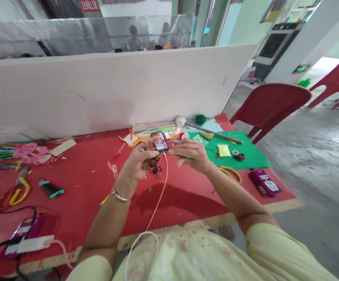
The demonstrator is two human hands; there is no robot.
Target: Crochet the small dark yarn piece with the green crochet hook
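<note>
My left hand is closed on a small dark bundle with blue and orange strands, too small to make out fully. Opposite it, my right hand has its fingers pinched together, with a thin green strand showing beneath them. Between and just beyond both hands is a phone with a lit screen; I cannot tell whether it rests on the table or touches my left fingers. A pale charging cable runs from its lower end toward my body.
Red sheeting covers the table. Scissors, a black-and-teal cutter and a purple box lie left. On the right are a green sheet, a yellow packet, a rod and another purple box. A white board stands behind.
</note>
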